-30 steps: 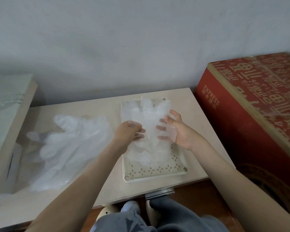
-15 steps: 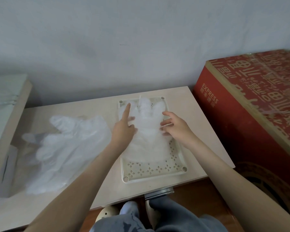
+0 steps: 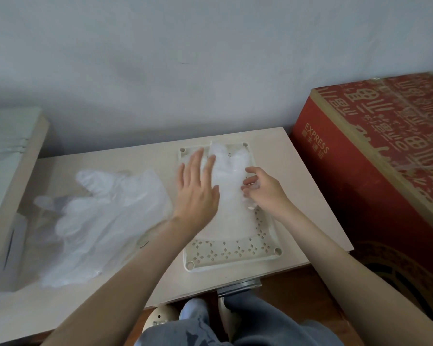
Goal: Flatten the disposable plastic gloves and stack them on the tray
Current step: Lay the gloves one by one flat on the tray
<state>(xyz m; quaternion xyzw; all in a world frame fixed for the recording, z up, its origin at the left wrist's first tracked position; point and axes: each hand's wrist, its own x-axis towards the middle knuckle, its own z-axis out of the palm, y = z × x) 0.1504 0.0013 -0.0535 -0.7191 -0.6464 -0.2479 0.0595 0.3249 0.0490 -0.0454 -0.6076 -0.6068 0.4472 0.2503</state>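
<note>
- Here the glove (image 3: 231,196) lies in the tray (image 3: 230,255), its long axis running away from the person, finger ends at the far rim.
- The left hand (image 3: 198,188) rests palm down on the glove's left side, fingers straight.
- The right hand (image 3: 265,191) sits at its right edge, fingers curled, seemingly pinching the film.
- The pile of loose gloves (image 3: 105,216) lies on the table (image 3: 298,196) left of the tray, nearer the left hand, which likely makes the next pick.
</note>
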